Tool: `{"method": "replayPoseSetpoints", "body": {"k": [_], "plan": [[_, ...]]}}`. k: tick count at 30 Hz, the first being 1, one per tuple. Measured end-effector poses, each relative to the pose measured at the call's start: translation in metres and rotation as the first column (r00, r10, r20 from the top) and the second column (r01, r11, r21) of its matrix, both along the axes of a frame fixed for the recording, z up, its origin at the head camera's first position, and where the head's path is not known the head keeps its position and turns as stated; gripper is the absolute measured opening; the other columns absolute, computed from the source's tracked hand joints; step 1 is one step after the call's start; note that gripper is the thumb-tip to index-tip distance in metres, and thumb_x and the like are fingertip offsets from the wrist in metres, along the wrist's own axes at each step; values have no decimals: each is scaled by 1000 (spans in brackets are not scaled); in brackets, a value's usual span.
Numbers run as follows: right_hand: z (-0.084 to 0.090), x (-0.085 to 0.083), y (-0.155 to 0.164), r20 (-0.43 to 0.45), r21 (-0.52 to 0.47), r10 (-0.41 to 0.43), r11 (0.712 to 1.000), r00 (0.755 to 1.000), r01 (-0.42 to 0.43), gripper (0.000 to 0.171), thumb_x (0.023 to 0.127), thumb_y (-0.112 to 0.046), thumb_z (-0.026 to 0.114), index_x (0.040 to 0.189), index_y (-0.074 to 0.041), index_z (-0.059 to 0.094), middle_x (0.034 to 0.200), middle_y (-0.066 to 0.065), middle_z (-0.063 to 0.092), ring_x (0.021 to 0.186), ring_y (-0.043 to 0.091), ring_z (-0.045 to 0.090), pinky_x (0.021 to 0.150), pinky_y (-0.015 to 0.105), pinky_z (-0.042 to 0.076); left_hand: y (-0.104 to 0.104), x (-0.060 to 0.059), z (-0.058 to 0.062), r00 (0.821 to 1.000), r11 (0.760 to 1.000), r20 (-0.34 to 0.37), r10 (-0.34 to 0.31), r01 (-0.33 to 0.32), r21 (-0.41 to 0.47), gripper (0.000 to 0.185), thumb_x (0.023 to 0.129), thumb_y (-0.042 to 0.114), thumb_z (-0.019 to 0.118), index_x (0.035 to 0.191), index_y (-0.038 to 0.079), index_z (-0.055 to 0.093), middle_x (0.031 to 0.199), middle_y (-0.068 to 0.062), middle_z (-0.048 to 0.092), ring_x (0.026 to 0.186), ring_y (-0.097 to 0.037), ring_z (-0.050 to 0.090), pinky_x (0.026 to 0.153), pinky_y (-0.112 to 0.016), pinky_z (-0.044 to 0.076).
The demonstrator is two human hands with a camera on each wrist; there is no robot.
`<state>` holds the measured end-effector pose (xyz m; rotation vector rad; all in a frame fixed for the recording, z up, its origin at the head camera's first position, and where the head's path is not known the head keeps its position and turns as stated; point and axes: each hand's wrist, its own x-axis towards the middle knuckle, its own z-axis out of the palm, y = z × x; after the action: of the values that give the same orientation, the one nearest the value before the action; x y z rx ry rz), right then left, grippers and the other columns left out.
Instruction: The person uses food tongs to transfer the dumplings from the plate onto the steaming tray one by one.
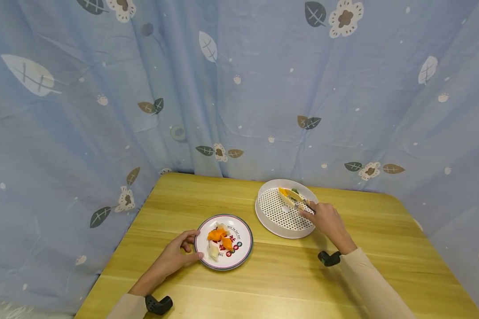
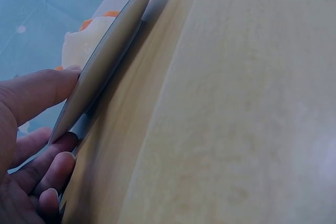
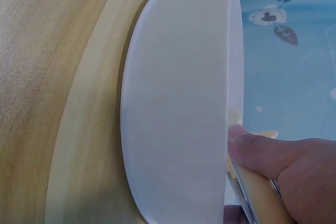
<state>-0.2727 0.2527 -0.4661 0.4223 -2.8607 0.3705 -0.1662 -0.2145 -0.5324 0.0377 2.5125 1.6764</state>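
The plate [image 1: 241, 254] is held at its left rim by the left hand [image 1: 178, 256]: thumb over the rim, fingers curled beneath, as the left wrist view shows (thumb [image 2: 37, 95] on top, fingers [image 2: 50, 174] under the edge). The plate lies on the table [image 1: 287, 283], left of the strainer [image 1: 277, 212] and just apart from it. On the plate are orange pieces [image 1: 220, 238] and a pale piece [image 1: 213, 251]; in the left wrist view only their tops [image 2: 86, 32] are seen above the rim.

The right hand [image 1: 326, 219] is closed round a thin metal tool [image 1: 308, 205], whose tip reaches over the strainer's right rim to a yellow-and-green food piece [image 1: 290, 196] at the far side of the tray. What kind of tool it is cannot be told. In the right wrist view only the strainer's white outer wall [image 3: 178, 108], the thumb [image 3: 273, 156] and a strip of metal [image 3: 240, 190] are seen; the perforated floor and the food are seen from the head view alone.

Edges: the strainer sits close to the table's far edge, near the curtain [image 1: 239, 88]. The plate is nearer the table's left edge than the strainer is. Open tabletop lies right of the strainer and on the near side of both dishes. Black wrist mounts [image 1: 329, 258] are seen on both forearms.
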Motion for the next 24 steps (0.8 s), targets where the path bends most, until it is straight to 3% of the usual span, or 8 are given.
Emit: {"method": "replayPoseSetpoints", "body": {"k": [4,8,11,17,24], "plan": [[-1,1,1,23,-15,-14,1000,1000,15,32,94,-36,76,95,-6,68,64,6,48,58,22,46,51,36,36,1,1,2,1000,1000,-1,-5,5,15,65,81,15,89,139,13,60,114,-7,60,91,-23,49,74,-30,40],[2,2,1,32,-55,-30,998,999,31,50,95,-38,75,126,2,70,64,6,49,58,22,45,52,35,34,1,2,3,1000,1000,0,-3,3,23,65,81,15,89,139,13,60,114,-7,60,92,-23,49,74,-30,40],[6,3,0,33,-72,-36,997,999,39,60,95,-39,75,135,4,64,61,4,45,58,22,44,53,35,33,2,2,3,1000,1000,6,4,-4,17,64,82,15,89,139,13,60,114,-6,60,91,-23,49,74,-30,40],[9,10,-1,17,-83,-10,997,1000,11,54,94,-40,76,131,0,69,60,1,40,59,21,44,54,35,35,2,2,3,1000,1000,1,3,-3,3,64,82,16,89,139,14,60,113,-6,60,91,-22,49,74,-29,40],[9,21,-9,3,-137,35,990,999,-34,54,92,-42,78,130,-5,71,59,-4,34,54,15,36,51,33,31,2,3,6,1000,1000,-4,0,0,6,64,82,17,89,139,13,60,115,-7,59,91,-22,48,75,-30,40]]}}
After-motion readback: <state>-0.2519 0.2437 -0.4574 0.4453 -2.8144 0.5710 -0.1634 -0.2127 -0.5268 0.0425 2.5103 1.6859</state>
